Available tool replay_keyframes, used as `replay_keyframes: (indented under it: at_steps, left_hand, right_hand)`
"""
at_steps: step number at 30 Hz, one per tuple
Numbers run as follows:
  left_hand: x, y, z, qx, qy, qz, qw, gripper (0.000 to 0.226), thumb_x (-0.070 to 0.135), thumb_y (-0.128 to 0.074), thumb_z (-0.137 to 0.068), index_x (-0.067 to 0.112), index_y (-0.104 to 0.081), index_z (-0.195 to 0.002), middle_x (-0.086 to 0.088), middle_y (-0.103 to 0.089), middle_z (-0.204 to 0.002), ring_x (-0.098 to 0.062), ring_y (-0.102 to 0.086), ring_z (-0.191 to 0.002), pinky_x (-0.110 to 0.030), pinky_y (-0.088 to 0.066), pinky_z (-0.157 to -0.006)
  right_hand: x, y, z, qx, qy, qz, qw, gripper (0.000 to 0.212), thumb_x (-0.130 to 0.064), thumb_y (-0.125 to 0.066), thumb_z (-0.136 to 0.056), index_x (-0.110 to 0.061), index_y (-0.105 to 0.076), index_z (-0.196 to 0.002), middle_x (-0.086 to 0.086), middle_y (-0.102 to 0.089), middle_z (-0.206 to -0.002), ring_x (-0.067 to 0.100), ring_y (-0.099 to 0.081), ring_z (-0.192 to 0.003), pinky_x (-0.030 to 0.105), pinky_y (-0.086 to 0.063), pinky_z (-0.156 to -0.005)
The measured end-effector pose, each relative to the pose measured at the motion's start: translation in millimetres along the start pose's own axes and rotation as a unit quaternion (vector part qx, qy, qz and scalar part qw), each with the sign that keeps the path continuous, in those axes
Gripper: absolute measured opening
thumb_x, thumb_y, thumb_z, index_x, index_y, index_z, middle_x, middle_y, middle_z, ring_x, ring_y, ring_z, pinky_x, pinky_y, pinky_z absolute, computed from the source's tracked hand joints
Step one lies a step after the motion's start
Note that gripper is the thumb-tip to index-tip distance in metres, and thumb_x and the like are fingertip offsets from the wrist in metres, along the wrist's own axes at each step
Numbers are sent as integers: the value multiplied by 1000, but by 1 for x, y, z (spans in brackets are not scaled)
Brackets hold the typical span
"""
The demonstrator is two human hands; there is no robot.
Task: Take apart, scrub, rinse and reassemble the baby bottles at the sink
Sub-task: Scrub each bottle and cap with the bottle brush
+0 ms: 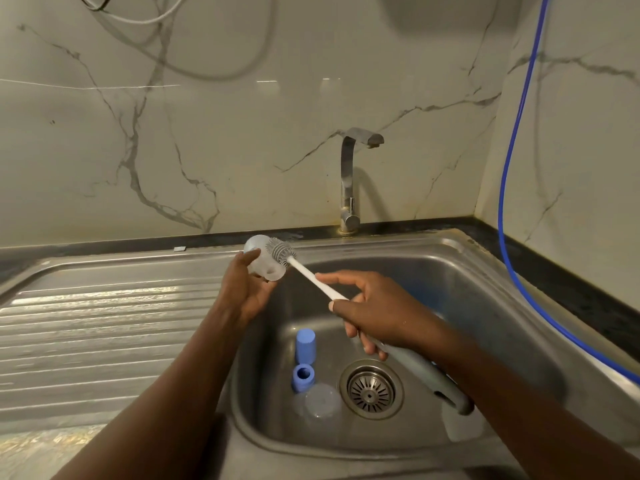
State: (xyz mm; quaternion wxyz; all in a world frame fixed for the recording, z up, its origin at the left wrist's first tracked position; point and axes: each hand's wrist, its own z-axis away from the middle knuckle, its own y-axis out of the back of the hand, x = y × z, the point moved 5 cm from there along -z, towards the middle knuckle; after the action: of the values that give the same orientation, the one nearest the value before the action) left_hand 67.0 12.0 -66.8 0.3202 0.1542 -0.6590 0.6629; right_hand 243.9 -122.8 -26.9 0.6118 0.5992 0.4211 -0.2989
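Observation:
My left hand (244,289) grips a clear bottle part (260,259) above the sink's left rim. Against that part lies the grey bristle head of a bottle brush (281,251), whose white stem slants down to the right. My right hand (370,311) holds the brush by its stem and grey handle, over the basin. On the sink floor a blue cap (305,345) stands upright, a blue ring (303,376) lies just in front of it, and a clear bottle (317,403) lies left of the drain.
The steel sink (485,282) has a ribbed draining board (104,323) on its left and a drain strainer (371,389) in the basin. A chrome tap (349,181) stands behind, no water running. A blue hose (509,202) hangs along the right wall.

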Motion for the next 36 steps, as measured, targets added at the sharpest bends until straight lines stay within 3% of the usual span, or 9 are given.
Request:
replay_keyframes:
  at_steps: [5,9,12,16,19,22,27,31,36]
  left_hand:
    - [-11,-19,1,-30,-3,-50,998,31,36,-42,-102,10,-52,-116,-8,-61,-90,-17,-58,-78,-31,-47,-76]
    - [-19,-30,6,-72,-18,-117,990,45,33,-56,-92,9,-48,-130,-13,-61,-98,-20,-58,-80,-26,-54,-68]
    - [-22,-31,7,-65,-7,-127,990,55,21,-67,-83,14,-48,-134,-15,-58,-110,-21,-59,-87,-30,-52,-73]
    - [-22,-23,5,-55,11,-165,985,54,7,-61,-89,14,-47,-141,-17,-56,-118,-26,-59,-94,-38,-51,-85]
    - [-17,-20,4,-27,-15,-111,993,50,7,-53,-97,5,-40,-145,-26,-52,-132,-33,-61,-104,-43,-57,-86]
    - [-4,-14,3,2,-58,-31,998,56,10,-47,-101,18,-27,-153,-26,-45,-140,-38,-58,-116,-45,-57,-82]
    - [2,-8,6,-7,-31,-6,999,38,25,-46,-100,15,-44,-136,-16,-57,-112,-28,-59,-96,-32,-58,-68]
    - [-12,-26,8,-12,-50,-69,996,55,35,-66,-83,15,-44,-129,-7,-61,-94,-16,-61,-75,-24,-56,-57]
    - [-28,-30,9,-33,-16,-158,987,70,27,-78,-71,27,-46,-134,-15,-60,-110,-20,-60,-83,-28,-54,-65]
  right_hand:
    - [-1,-6,-3,32,24,33,999,50,-19,-52,-95,-45,-48,-137,2,-63,-62,10,-52,-35,21,-42,-36]
    - [2,4,-12,80,15,11,997,49,-19,-51,-96,-42,-47,-139,5,-64,-65,10,-54,-37,22,-44,-37]
    - [6,9,-14,88,1,-11,996,49,-19,-52,-96,-42,-47,-138,5,-64,-64,11,-55,-38,22,-44,-38]
    - [10,10,-13,82,-2,-20,996,49,-18,-52,-95,-41,-47,-139,4,-64,-63,11,-55,-38,22,-43,-37]
    - [11,5,-12,71,0,-15,997,50,-19,-52,-95,-43,-46,-138,3,-64,-63,11,-54,-38,22,-43,-38]
    - [12,-7,-9,39,2,-4,999,51,-18,-52,-94,-44,-47,-138,-2,-62,-59,11,-54,-36,23,-43,-37]
    - [11,-11,-8,-6,13,0,1000,52,-19,-53,-92,-49,-48,-134,-6,-61,-52,10,-53,-35,21,-41,-35]
    - [8,-9,-11,45,36,3,998,50,-19,-52,-93,-46,-48,-135,-3,-60,-53,10,-52,-34,22,-42,-34]
    - [11,4,-16,88,12,-23,996,49,-19,-50,-96,-42,-45,-139,5,-61,-64,9,-51,-35,21,-41,-36]
